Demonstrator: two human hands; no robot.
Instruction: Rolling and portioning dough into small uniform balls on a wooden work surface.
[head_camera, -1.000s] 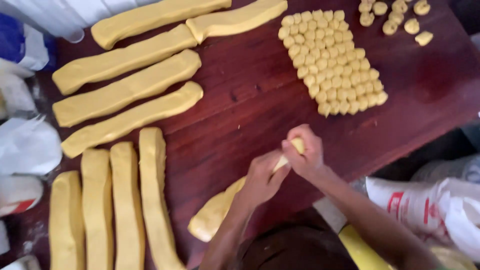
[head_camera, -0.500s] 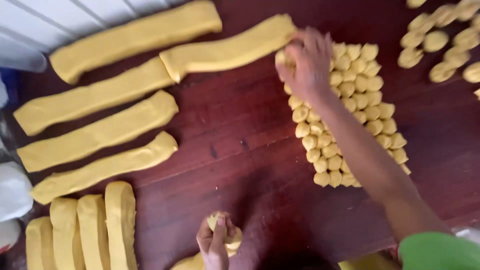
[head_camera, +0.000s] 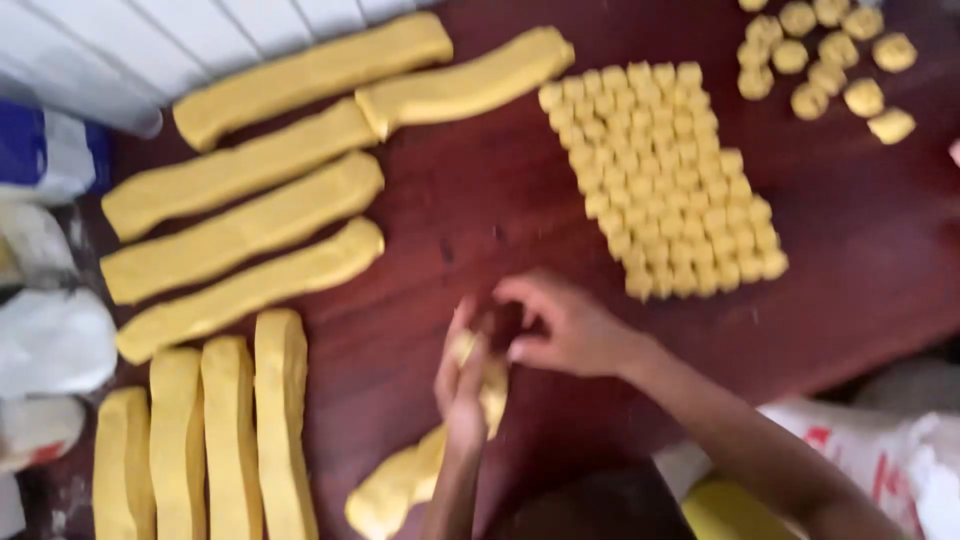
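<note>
Left hand (head_camera: 462, 385) fingers clamped on dough log (head_camera: 415, 470) end, log running down-left; right hand (head_camera: 565, 325) fingers pinching its tip.

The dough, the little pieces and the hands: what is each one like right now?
Dough roll: held at its top end by the left hand.
Right hand: fingers bent at the roll's tip, beside the left hand.
Long dough logs: lying flat on the table, untouched.
Block of small pieces: packed tight in rows.
Loose pieces: spread apart, far corner.
White bags: lying at the table's edge.
</note>
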